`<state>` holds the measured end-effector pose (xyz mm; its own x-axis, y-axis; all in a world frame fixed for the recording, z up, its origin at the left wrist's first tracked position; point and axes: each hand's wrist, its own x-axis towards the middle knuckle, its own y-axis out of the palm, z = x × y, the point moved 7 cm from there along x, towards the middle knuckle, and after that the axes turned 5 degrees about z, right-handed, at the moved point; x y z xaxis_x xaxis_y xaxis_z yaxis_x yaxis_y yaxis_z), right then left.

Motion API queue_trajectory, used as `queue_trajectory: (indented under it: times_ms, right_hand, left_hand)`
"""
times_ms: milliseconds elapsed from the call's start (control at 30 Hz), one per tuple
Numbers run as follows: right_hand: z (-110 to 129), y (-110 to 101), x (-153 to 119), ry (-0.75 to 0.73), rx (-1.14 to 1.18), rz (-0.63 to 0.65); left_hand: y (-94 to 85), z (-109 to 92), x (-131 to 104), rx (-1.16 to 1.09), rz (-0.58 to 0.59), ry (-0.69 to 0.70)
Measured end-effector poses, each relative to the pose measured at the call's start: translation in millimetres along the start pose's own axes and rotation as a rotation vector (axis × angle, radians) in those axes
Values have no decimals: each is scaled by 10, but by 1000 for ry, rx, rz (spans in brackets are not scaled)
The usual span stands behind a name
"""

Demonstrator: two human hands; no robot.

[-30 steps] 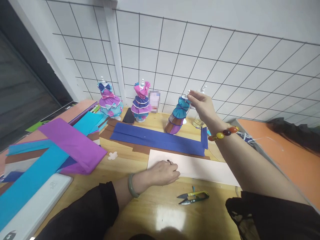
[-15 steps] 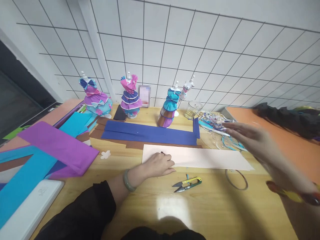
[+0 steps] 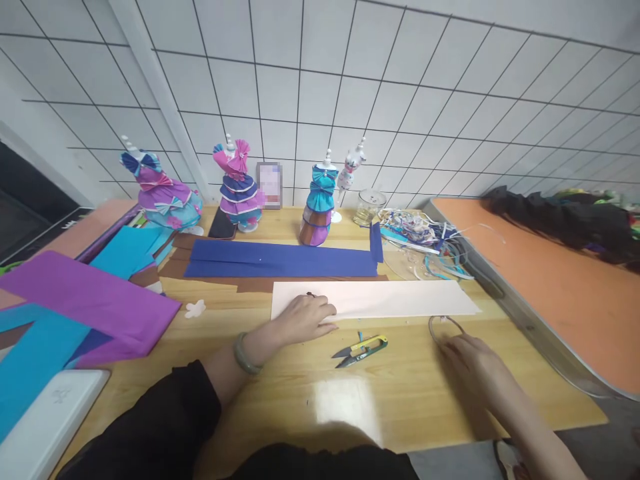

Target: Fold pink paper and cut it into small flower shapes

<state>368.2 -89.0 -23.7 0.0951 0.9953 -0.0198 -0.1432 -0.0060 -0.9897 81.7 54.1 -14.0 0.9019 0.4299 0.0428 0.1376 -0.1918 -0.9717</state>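
My left hand [image 3: 306, 317] rests with curled fingers on the left part of a long pale strip [image 3: 395, 298], close to its front edge. What those fingers hold, if anything, is hidden; a small dark thing shows at the knuckles. Lower right, my right hand [image 3: 473, 360] reaches down to the table, its bent fingers at a thin round band [image 3: 434, 325] and covering part of it. Between the hands lie thread snips [image 3: 361, 351] with yellow and green handles, blades pointing left. Behind the pale strip is a folded dark blue strip [image 3: 285, 260].
Small dress forms in ruffled dresses [image 3: 320, 200] stand along the tiled wall. A glass jar [image 3: 369, 205] and tangled ribbon scraps [image 3: 420, 230] are at back right. Purple [image 3: 100, 300] and turquoise pieces overlap at left, beside a white flat box [image 3: 75, 407]. An orange surface [image 3: 540, 287] borders the right.
My right hand has come down from above the ribbon scraps to the round band on the table. My left hand stays on the pale strip. The view has turned slightly right.
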Motion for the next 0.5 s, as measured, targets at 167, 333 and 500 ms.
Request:
queue_trajectory:
  times_ms: [167,333,500]
  right_hand:
    - [153,-48,-143,56,81,104]
    - [333,-122,-87,36,26,70]
    - [360,-92,-54,82,-29,47]
  left_hand:
    - [5,4,-10,-14,-7,-2]
    - [17,11,-8,-28,-2,-7]
    - [16,18,-1,-42,2,-15]
